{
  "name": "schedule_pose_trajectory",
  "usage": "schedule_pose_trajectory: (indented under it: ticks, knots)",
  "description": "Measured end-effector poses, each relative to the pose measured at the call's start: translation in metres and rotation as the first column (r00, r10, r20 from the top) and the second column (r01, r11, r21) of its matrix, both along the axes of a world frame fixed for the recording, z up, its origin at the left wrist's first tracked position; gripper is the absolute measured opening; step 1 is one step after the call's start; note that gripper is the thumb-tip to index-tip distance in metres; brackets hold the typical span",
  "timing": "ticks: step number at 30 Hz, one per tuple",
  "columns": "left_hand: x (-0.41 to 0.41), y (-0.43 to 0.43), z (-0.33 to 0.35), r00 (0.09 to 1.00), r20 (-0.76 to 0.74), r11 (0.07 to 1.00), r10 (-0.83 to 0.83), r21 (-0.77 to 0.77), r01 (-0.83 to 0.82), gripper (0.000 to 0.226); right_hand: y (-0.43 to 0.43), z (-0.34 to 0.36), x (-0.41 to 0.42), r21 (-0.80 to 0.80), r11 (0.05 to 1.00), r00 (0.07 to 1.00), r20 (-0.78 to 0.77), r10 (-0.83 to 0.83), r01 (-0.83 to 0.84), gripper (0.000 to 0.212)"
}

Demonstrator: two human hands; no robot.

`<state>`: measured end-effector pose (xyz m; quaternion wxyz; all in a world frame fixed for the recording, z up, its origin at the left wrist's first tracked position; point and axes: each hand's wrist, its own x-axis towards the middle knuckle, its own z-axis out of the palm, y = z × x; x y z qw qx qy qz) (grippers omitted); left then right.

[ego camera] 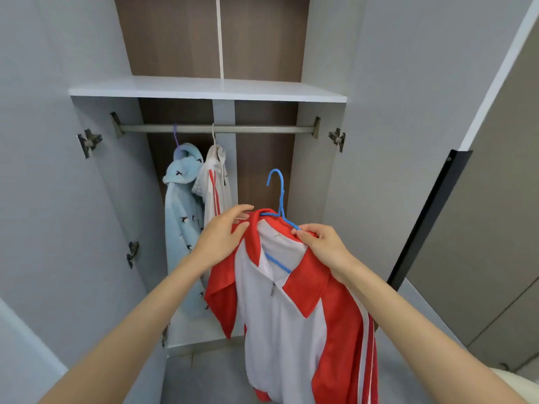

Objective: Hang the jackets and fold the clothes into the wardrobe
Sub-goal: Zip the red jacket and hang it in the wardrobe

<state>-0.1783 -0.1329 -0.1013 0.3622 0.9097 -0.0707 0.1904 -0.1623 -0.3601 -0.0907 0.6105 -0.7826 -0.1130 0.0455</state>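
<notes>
A red and white zip jacket (291, 316) hangs on a blue hanger (279, 199) in front of the open wardrobe, its hook pointing up and below the metal rail (262, 129). My left hand (224, 234) holds the jacket's left collar and shoulder. My right hand (320, 243) pinches the right shoulder together with the hanger's arm. On the rail's left part hang a light blue hooded jacket with small birds (182, 217) and a white jacket with red stripes (215, 185).
A white shelf (204, 88) spans the wardrobe above the rail. Both wardrobe doors (43, 199) stand open at left and right. The rail's right half is bare. A dark-edged panel (428, 217) stands at the right. The floor is grey.
</notes>
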Motion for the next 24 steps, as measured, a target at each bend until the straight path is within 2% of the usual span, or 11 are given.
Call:
schedule_pose_trajectory:
  ticks: [3, 6, 11, 14, 18, 24]
  knots:
    - [0.017, 0.017, -0.005, 0.999, -0.023, 1.0, 0.022, 0.014, -0.021, 0.036, 0.012, -0.001, 0.029, 0.048, 0.998, 0.995, -0.088, -0.043, 0.048, 0.016]
    - [0.046, 0.04, -0.005, 0.999, -0.011, 0.998, 0.052, 0.023, -0.051, 0.037, 0.033, -0.002, 0.064, 0.06, 0.994, 0.99, -0.112, -0.084, 0.091, 0.015]
    - [0.113, 0.081, 0.005, 0.992, 0.047, 0.99, 0.119, 0.063, -0.122, 0.044, 0.075, 0.007, 0.132, 0.02, 0.991, 0.991, -0.04, -0.129, 0.13, 0.017]
    - [0.153, 0.108, 0.017, 0.989, 0.047, 0.989, 0.143, 0.037, -0.145, 0.048, 0.101, 0.018, 0.172, -0.018, 0.989, 0.989, -0.018, -0.148, 0.147, 0.018]
    - [0.202, 0.143, 0.023, 0.977, -0.003, 0.977, 0.211, 0.041, -0.211, 0.051, 0.136, 0.025, 0.225, -0.023, 0.987, 0.987, -0.013, -0.157, 0.157, 0.019]
    - [0.258, 0.177, 0.012, 0.976, -0.109, 0.981, 0.187, 0.08, -0.179, 0.057, 0.182, 0.025, 0.291, 0.003, 0.974, 0.974, 0.007, -0.228, 0.228, 0.025]
